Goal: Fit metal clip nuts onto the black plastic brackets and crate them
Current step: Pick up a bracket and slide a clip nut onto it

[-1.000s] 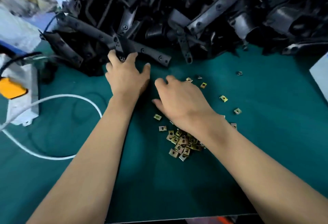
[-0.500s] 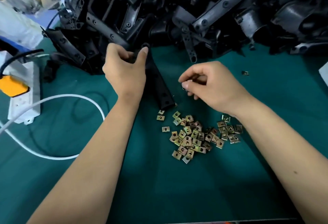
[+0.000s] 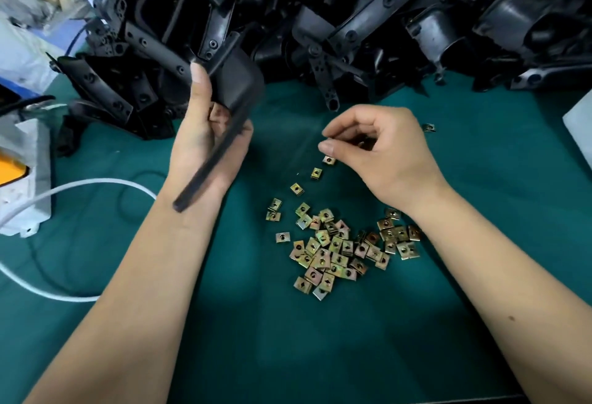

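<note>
My left hand (image 3: 205, 134) grips a black plastic bracket (image 3: 237, 89), lifted off the green mat and motion-blurred, its long arm slanting down over my wrist. My right hand (image 3: 378, 150) hovers to its right with fingers curled, thumb and forefinger pinched together; something small and metallic, likely a clip nut, glints between the fingers, though I cannot see it well. Several brass-coloured clip nuts (image 3: 333, 250) lie heaped on the mat below my right hand, with a few strays (image 3: 316, 173) trailing up toward my fingertips. A big pile of black brackets (image 3: 352, 19) fills the back of the table.
The green mat (image 3: 288, 339) covers the table. A white power strip with a yellow part (image 3: 22, 176) and a white cable (image 3: 96, 182) lie at the left. A white object (image 3: 579, 128) sits at the right edge. One stray nut (image 3: 429, 127) lies far right.
My left hand has pulled a bracket out of the pile, lifted it and turned it. My right hand rose from the nuts and closed into a pinch.
</note>
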A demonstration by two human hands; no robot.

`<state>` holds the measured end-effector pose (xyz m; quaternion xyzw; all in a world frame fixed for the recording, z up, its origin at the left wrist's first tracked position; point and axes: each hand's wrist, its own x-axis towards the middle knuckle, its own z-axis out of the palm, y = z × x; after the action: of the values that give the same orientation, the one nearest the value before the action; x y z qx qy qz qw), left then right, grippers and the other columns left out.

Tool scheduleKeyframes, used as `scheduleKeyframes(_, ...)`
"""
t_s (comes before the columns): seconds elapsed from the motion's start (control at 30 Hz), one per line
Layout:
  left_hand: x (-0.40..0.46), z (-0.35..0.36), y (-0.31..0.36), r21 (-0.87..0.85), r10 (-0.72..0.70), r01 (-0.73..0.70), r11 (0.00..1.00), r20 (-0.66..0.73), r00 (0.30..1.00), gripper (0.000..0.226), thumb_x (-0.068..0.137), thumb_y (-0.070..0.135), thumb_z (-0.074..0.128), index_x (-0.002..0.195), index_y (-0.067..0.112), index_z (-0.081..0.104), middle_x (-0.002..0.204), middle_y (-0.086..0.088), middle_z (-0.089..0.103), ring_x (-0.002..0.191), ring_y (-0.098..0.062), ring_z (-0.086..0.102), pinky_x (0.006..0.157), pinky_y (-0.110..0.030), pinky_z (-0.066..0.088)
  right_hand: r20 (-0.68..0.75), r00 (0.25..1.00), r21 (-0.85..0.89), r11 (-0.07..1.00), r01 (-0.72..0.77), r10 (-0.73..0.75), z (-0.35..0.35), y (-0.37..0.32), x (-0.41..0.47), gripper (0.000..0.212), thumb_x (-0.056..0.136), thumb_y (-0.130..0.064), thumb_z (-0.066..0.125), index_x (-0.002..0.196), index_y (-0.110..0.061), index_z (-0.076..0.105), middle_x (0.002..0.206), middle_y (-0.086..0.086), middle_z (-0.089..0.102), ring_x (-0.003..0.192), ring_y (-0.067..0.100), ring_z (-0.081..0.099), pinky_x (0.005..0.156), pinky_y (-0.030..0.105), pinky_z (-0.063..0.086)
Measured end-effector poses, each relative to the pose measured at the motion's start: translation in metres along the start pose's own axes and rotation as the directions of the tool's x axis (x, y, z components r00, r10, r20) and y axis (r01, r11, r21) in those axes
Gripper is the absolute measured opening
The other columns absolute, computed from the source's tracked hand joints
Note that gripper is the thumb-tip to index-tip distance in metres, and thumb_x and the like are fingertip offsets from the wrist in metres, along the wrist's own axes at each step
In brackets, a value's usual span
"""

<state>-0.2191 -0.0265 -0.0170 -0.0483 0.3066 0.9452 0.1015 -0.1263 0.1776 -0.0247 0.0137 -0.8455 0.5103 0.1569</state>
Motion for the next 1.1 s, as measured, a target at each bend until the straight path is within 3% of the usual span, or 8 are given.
scheduleKeyframes(0.13,-0.004,0.002,-0.005,-0.026,-0.129,0.133,0.991,0.122,0.984,0.049,0.104,0.045,0.055,0.085,0.007,0.078,0.092,-0.004,0.076,0.088,-0.019,0.072,0.076,-0.03,0.059,-0.026,1.0,0.126,0.992,-0.005,0.009,0.0,0.002,0.001,0.007,0.088,-0.02,0.081,0.093,-0.019,0.077,0.078,-0.005,0.076,0.077,0.009,0.073,0.07,0.02,0.054)
scheduleKeyframes(0.23,-0.006,0.005,-0.011,0.075,-0.195,0.186,0.98,0.157,0.968,0.055,0.105,0.042,0.05,0.079,0.006,0.082,0.095,-0.008,0.079,0.086,-0.018,0.077,0.073,-0.028,0.062,-0.033,0.998,0.216,0.976,-0.037,0.045,-0.001,0.006,0.002,0.011,0.089,-0.013,0.079,0.095,-0.022,0.078,0.086,-0.006,0.078,0.083,0.009,0.072,0.075,0.019,0.055)
scheduleKeyframes(0.4,-0.007,-0.001,-0.009,0.348,-0.215,0.18,0.92,0.066,0.974,0.02,0.082,0.031,0.072,0.089,0.014,0.066,0.078,-0.003,0.07,0.053,-0.009,0.063,0.057,-0.019,0.056,-0.032,0.993,0.299,0.949,-0.095,0.11,-0.005,0.01,0.005,0.024,0.087,-0.004,0.078,0.093,-0.027,0.08,0.09,-0.007,0.079,0.085,0.004,0.07,0.075,0.016,0.052)
scheduleKeyframes(0.5,-0.008,-0.004,-0.006,0.453,-0.292,0.195,0.87,0.154,0.944,0.02,0.084,0.027,0.076,0.091,0.017,0.061,0.093,0.0,0.076,0.074,-0.012,0.067,0.059,-0.022,0.057,-0.036,0.99,0.336,0.935,-0.117,0.137,-0.007,0.01,0.007,0.024,0.087,-0.002,0.077,0.09,-0.026,0.08,0.088,-0.005,0.079,0.081,0.005,0.069,0.074,0.018,0.052)
scheduleKeyframes(0.67,-0.013,-0.007,-0.002,0.562,-0.462,0.235,0.793,0.304,0.833,0.059,0.059,-0.005,0.093,0.104,0.009,0.056,0.121,-0.021,0.072,0.109,-0.026,0.073,0.081,-0.029,0.062,-0.001,0.979,0.461,0.868,-0.181,0.205,-0.008,0.008,0.006,0.017,0.092,0.0,0.07,0.094,-0.015,0.078,0.088,0.005,0.079,0.085,0.014,0.073,0.078,0.026,0.057)
scheduleKeyframes(0.77,-0.018,-0.003,-0.009,0.691,-0.468,0.158,0.705,0.287,0.836,0.034,0.078,-0.015,0.071,0.101,0.006,0.057,0.124,-0.023,0.071,0.109,-0.024,0.074,0.085,-0.025,0.06,-0.013,0.981,0.468,0.869,-0.164,0.192,-0.01,0.007,0.005,0.017,0.09,0.006,0.07,0.097,-0.009,0.075,0.086,0.009,0.079,0.083,0.015,0.073,0.075,0.025,0.056)
scheduleKeyframes(0.9,-0.018,0.0,-0.017,0.723,-0.399,0.065,0.688,0.302,0.866,0.016,0.078,-0.001,0.07,0.087,0.006,0.058,0.126,-0.019,0.072,0.112,-0.024,0.073,0.085,-0.021,0.058,0.004,0.974,0.478,0.855,-0.202,0.228,-0.01,0.007,0.005,0.014,0.09,0.002,0.071,0.097,-0.009,0.075,0.087,0.011,0.079,0.083,0.016,0.072,0.075,0.027,0.052)
scheduleKeyframes(1.1,-0.018,-0.002,-0.012,0.836,-0.408,0.013,0.548,0.254,0.877,0.054,0.067,0.0,0.08,0.12,-0.001,0.068,0.126,-0.023,0.07,0.118,-0.035,0.069,0.098,-0.037,0.059,0.036,0.956,0.497,0.825,-0.27,0.292,-0.011,0.005,0.006,0.007,0.096,-0.01,0.069,0.097,-0.008,0.076,0.088,0.01,0.078,0.081,0.018,0.07,0.074,0.029,0.053)
